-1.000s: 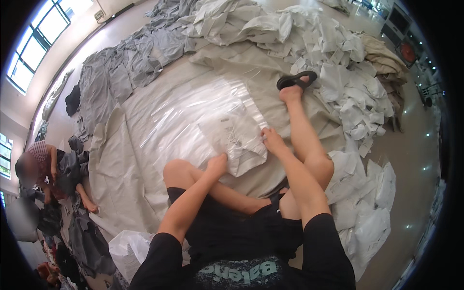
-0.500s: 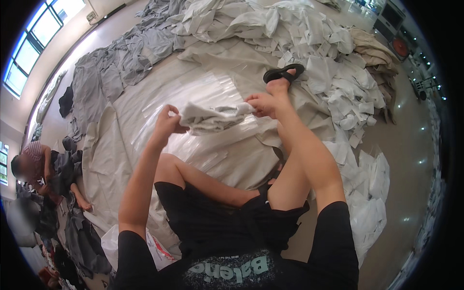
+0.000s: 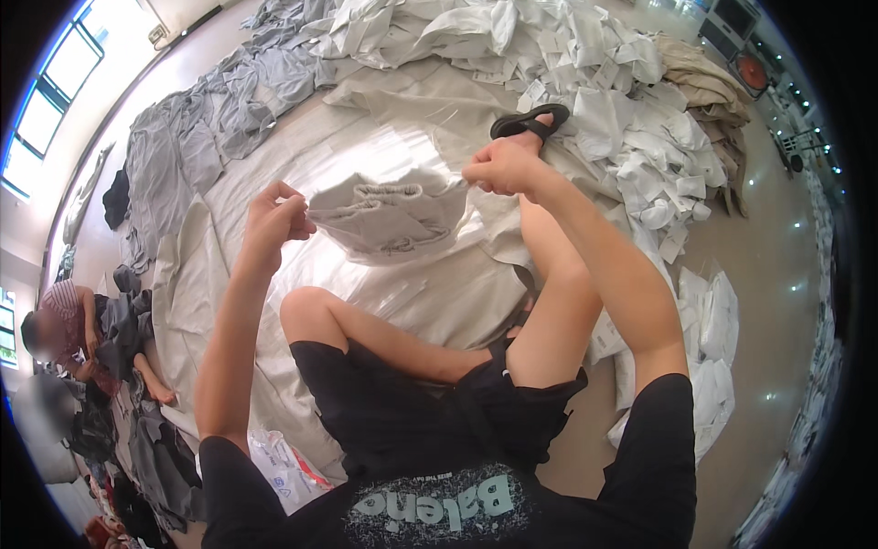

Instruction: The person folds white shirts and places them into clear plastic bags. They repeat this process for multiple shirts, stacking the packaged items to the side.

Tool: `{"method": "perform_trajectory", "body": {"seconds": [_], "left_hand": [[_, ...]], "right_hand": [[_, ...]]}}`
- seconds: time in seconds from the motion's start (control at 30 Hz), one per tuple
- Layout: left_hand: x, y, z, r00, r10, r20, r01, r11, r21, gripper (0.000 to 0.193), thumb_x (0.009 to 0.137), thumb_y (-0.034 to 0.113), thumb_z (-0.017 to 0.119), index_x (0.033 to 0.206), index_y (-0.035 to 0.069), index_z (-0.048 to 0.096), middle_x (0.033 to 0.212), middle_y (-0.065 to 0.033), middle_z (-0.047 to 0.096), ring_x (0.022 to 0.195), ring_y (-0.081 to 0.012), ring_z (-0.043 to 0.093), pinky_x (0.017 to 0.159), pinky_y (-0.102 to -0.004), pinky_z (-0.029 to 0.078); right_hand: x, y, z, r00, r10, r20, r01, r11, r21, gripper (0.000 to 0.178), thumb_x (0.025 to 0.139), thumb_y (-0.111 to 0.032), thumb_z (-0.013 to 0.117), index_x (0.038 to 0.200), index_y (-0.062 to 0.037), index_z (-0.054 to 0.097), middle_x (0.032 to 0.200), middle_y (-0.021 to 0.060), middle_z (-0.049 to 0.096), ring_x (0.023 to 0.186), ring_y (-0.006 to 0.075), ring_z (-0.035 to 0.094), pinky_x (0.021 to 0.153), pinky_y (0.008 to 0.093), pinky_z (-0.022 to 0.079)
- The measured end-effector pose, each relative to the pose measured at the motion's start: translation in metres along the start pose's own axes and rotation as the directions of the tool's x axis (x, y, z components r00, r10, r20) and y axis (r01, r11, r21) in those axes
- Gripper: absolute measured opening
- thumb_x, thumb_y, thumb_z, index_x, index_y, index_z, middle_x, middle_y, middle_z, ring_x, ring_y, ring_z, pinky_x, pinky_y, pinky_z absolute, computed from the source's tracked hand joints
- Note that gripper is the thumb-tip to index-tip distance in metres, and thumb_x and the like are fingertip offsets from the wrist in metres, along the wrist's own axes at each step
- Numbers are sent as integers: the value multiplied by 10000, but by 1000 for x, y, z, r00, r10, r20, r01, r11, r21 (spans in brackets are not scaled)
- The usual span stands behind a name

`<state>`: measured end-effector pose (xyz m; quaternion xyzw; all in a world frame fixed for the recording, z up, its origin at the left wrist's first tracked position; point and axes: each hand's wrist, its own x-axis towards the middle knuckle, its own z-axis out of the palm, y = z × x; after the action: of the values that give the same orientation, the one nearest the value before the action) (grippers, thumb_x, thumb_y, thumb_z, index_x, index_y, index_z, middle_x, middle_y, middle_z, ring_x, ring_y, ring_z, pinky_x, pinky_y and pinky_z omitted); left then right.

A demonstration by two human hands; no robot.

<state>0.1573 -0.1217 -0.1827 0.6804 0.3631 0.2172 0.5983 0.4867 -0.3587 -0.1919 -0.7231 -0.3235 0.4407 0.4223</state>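
Note:
Stretched between my two hands are folded light-grey pants [image 3: 389, 224] with a gathered elastic waistband, held above the floor sheet. My left hand [image 3: 277, 220] pinches their left edge between thumb and fingers. At the upper right corner, my right hand [image 3: 505, 168] has its fingers closed on the cloth. Beneath the pants, shiny clear plastic bags [image 3: 393, 151] lie on the beige cloth sheet [image 3: 229, 238]; the pants hide part of them. My crossed bare legs are close below, with a black sandal [image 3: 529, 122] on the right foot.
Grey garments [image 3: 178, 151] are heaped at the far left, white garments with tags [image 3: 585, 64] along the back and right. Packed white bags [image 3: 709, 366] lie at the right. A person [image 3: 73, 320] sits among dark clothes at the left. A plastic bag [image 3: 283, 467] is by my left side.
The pants have been spread wider and turned so the waistband shows. My left hand has moved left and nearer, while my right hand has risen slightly with its corner.

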Motion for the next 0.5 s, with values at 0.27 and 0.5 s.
{"method": "perform_trajectory", "body": {"seconds": [0.27, 0.5], "left_hand": [[8, -14, 5, 992, -64, -111, 35, 968, -249, 28, 918, 84, 641, 896, 75, 627, 790, -42, 652, 734, -210, 756, 689, -332, 630], [19, -32, 0, 995, -97, -36, 67, 869, -490, 36, 930, 52, 625, 911, 74, 604, 854, -60, 638, 938, -290, 775, 831, -392, 632]], "right_hand": [[0, 12, 15, 985, -83, -152, 86, 996, 9, 224, 900, -237, 747, 911, -23, 812, 667, -45, 585, 555, 50, 461, 507, 246, 347], [-5, 50, 36, 874, -474, -110, 478, 878, 13, 177, 961, -168, 833, 1056, -19, 826, 847, -34, 649, 743, 43, 558, 681, 225, 469]]}}
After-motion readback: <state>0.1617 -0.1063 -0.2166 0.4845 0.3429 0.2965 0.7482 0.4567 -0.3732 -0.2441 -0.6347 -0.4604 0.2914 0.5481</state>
